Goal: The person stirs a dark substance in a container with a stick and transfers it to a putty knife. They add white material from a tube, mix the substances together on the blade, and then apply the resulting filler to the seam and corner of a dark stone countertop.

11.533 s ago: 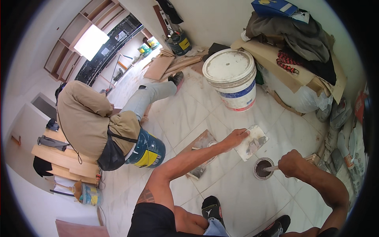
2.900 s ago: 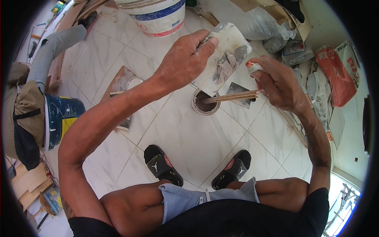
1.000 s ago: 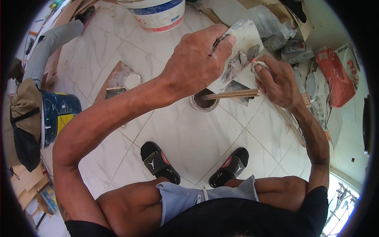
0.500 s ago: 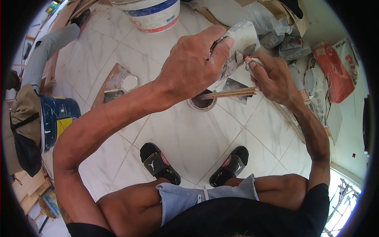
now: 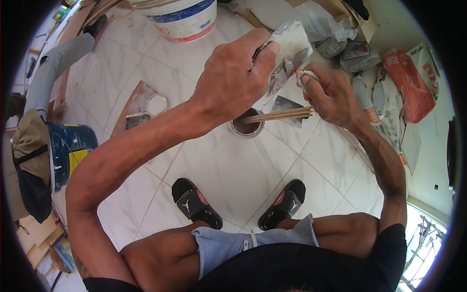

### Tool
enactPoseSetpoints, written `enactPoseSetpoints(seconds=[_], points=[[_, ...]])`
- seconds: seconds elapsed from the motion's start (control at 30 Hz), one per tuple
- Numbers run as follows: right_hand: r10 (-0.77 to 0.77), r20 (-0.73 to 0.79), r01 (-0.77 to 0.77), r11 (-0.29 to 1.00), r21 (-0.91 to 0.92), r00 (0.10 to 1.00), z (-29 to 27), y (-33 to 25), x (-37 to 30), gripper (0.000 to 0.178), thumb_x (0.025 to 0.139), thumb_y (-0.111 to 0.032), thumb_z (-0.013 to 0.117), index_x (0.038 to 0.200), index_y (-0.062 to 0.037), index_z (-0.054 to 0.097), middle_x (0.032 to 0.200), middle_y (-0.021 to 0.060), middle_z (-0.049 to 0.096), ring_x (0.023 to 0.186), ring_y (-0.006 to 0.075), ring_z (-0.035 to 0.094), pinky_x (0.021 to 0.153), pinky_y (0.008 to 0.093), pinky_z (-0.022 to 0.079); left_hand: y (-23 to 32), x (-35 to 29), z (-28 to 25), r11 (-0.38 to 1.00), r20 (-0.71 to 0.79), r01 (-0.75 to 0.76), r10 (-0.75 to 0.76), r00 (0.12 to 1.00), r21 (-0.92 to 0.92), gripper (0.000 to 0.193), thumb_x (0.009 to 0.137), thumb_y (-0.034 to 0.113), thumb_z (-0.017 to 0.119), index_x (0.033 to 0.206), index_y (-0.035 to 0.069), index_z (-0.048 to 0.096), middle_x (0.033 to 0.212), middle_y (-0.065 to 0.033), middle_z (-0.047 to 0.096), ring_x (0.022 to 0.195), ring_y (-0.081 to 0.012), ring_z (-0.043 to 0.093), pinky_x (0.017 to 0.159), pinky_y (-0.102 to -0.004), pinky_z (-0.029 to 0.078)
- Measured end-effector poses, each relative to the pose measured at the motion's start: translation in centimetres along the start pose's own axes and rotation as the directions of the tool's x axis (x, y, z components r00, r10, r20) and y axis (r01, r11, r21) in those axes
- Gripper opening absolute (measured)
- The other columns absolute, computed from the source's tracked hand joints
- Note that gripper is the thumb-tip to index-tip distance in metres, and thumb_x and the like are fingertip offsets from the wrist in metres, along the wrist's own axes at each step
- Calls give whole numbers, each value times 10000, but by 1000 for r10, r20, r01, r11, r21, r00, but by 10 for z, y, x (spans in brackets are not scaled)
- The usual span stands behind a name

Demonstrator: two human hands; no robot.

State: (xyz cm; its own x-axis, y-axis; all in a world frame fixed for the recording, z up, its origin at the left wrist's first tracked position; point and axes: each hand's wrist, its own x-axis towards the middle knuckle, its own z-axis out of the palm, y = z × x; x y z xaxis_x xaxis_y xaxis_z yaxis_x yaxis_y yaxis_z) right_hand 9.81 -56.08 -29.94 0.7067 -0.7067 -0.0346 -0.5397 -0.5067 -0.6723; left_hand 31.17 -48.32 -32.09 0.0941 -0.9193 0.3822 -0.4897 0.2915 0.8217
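My left hand (image 5: 238, 78) is closed on a pale, putty-smeared flat scraper (image 5: 292, 41), raised above the floor. A lump of grey putty (image 5: 282, 75) clings to its near side. Just right of it, my right hand (image 5: 333, 95) is closed around a small whitish tube with a red tip (image 5: 304, 77), the tip close to the putty. Fingers hide most of the tube. Below the hands stands an open can (image 5: 247, 127) with brownish-grey contents and wooden sticks (image 5: 282, 115) lying across its rim. A grey flat blade (image 5: 289, 109) lies behind the sticks.
A white bucket with a blue band (image 5: 182, 22) stands ahead. At left are a round lid (image 5: 157, 104) on a brown board (image 5: 134, 107) and a dark blue bucket (image 5: 73, 146). Bags, including a red and white one (image 5: 408, 87), line the right wall. My sandalled feet (image 5: 197, 202) are below.
Both hands have shifted slightly left together with the scraper and tube. The whole view has also drifted a little. Both grips look the same.
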Motion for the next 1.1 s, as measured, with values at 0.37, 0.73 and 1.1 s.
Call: enactPoseSetpoints(seconds=[0.37, 0.73, 1.1], points=[[-15, -21, 14, 1000, -15, 1000, 0, 5, 5, 240, 928, -165, 493, 964, 27, 632, 617, 108, 619, 527, 213, 577, 553, 368, 469, -1, -3, 1, 1000, 15, -25, 25, 1000, -17, 251, 1005, 221, 522, 925, -15, 560, 663, -211, 587, 580, -376, 584, 568, -434, 463], [-68, -24, 67, 996, -60, 997, 1, 14, 10, 213, 923, -170, 499, 905, 19, 597, 603, 127, 581, 505, 221, 538, 521, 379, 438, 4, -6, 2, 997, 29, -71, 71, 997, 9, 229, 1018, 218, 511, 964, 2, 564, 649, -181, 597, 575, -367, 595, 573, -439, 468], [-6, -16, 5, 997, -78, 1000, 4, 12, 13, 240, 900, -187, 503, 875, 34, 594, 580, 174, 553, 479, 264, 497, 516, 423, 414, 1, -9, 0, 999, 70, -8, 5, 998, 34, 235, 1028, 223, 510, 979, -2, 554, 640, -156, 591, 557, -313, 575, 573, -410, 460]])
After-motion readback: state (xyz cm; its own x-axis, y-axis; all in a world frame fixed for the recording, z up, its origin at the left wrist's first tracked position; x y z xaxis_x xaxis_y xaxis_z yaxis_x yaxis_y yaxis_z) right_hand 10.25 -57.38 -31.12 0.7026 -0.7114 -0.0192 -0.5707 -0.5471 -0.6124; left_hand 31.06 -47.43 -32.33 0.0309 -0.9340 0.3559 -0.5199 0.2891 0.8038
